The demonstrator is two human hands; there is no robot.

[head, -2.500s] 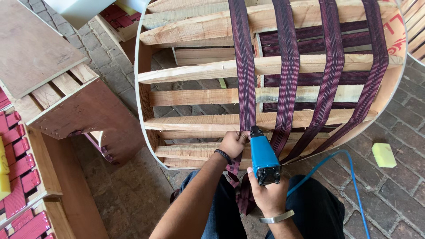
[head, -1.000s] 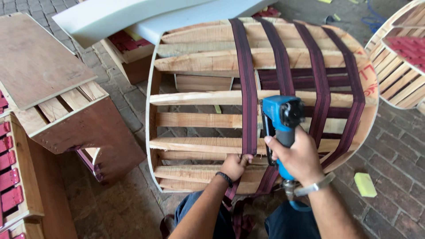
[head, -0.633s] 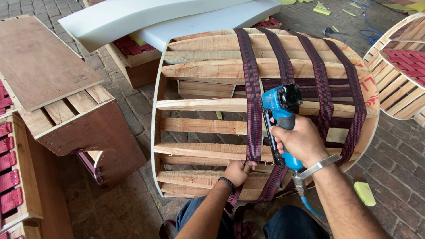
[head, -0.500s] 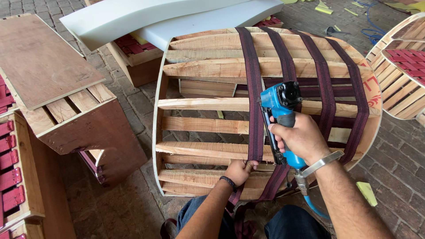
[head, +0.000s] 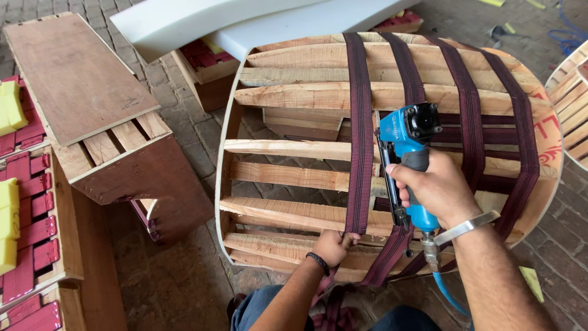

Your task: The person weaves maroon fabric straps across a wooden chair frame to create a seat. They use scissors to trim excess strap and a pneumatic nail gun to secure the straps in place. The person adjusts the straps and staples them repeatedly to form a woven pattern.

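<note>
Dark maroon webbing strap [head: 360, 132], running top to bottom over a curved wooden slatted frame [head: 294, 98] standing on the brick-paved floor [head: 184, 288], pinched at its lower end between the fingers of the left hand [head: 334, 245], just under the second slat from the bottom. Left hand clenched on the strap, a dark band around the wrist, forearm coming up from the bottom edge. Right hand [head: 438, 190] wrapped tight around the grip of a blue pneumatic staple gun [head: 404, 159], nose held against the slats just right of the pulled strap, black cap pointing upward, blue air hose [head: 450, 297] trailing down from the handle base. Metal bracelet [head: 468, 227] on the right wrist. Three more maroon straps [head: 468, 104] laid across the frame further right, crossed by horizontal ones behind the gun. Loose strap ends [head: 334, 303] bunched at the bottom by the knees. To the left, a smaller wooden frame with a plywood panel [head: 73, 76] tipped on the floor, well apart from the hands. Beyond the top of the round frame, white foam slabs [head: 245, 18]. At the far left edge, webbed frames with yellow foam blocks [head: 9, 208]. Another slatted frame partly visible at the right edge [head: 572, 86].
</note>
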